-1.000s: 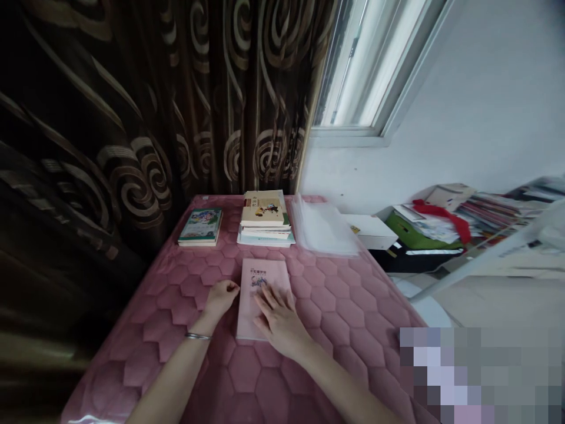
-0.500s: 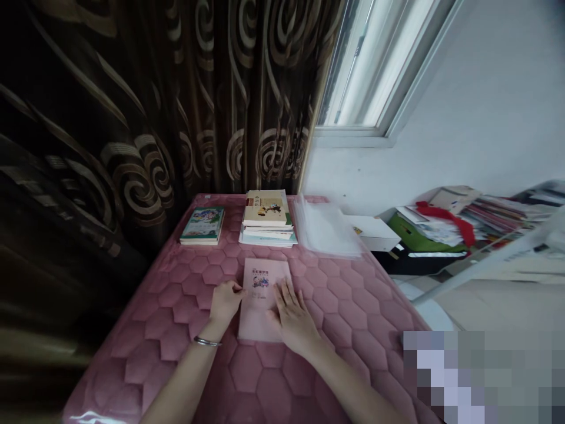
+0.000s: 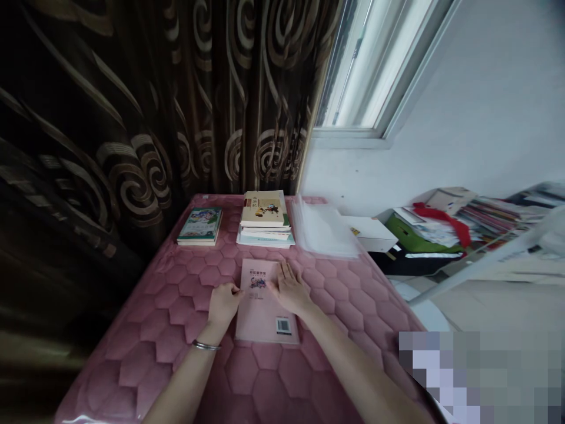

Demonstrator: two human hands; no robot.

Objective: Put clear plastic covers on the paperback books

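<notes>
A pale pink book (image 3: 262, 321) lies flat with a small picture and dark lettering near its top and a barcode at its lower right. At its left edge my left hand (image 3: 224, 303) is closed, thumb and fingers pinched on the edge; a silver bangle circles the wrist. My right hand (image 3: 291, 288) lies open on the upper right part of the cover, fingers stretched toward the far edge, covering that side of the book.
Behind the book stands a stack of books (image 3: 265, 215), with a green-covered pile (image 3: 200, 225) to its left and clear plastic sheets (image 3: 326, 229) to its right. Everything rests on a pink hexagon-patterned cover (image 3: 176, 330). A white box (image 3: 373, 234) sits beyond the right edge.
My right hand has slid up the cover toward the far right corner, uncovering the barcode. My left hand stays at the left edge. The view has shifted slightly.
</notes>
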